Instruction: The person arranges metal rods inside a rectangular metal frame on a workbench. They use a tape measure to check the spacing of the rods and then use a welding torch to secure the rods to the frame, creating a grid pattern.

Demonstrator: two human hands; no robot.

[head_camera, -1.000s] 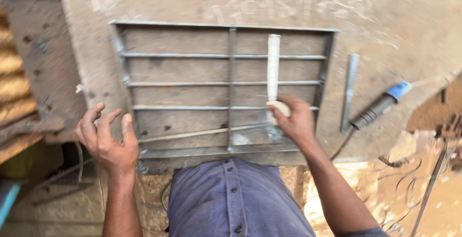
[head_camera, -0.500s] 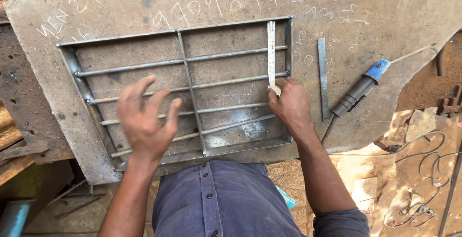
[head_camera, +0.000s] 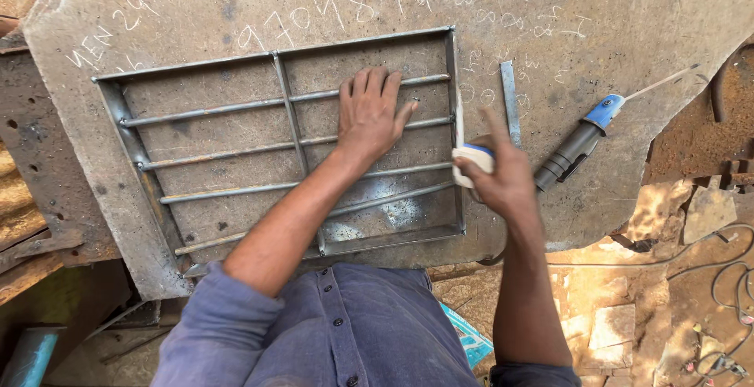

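The table (head_camera: 196,18) is a big grey metal plate with rough edges and white chalk marks. A metal grille (head_camera: 236,151) lies flat on it. Just right of the grille lies a short flat bar (head_camera: 510,92) — and then a blue-tipped welding holder (head_camera: 581,139).

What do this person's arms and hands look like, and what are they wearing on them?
Both hands are bare: no gloves, rings or watch show on the left hand or the right hand. The forearms are bare too. The blue-grey button shirt has its sleeves pushed up; the left sleeve bunches near the elbow, and a dark edge of the right sleeve shows at the bottom of the view.
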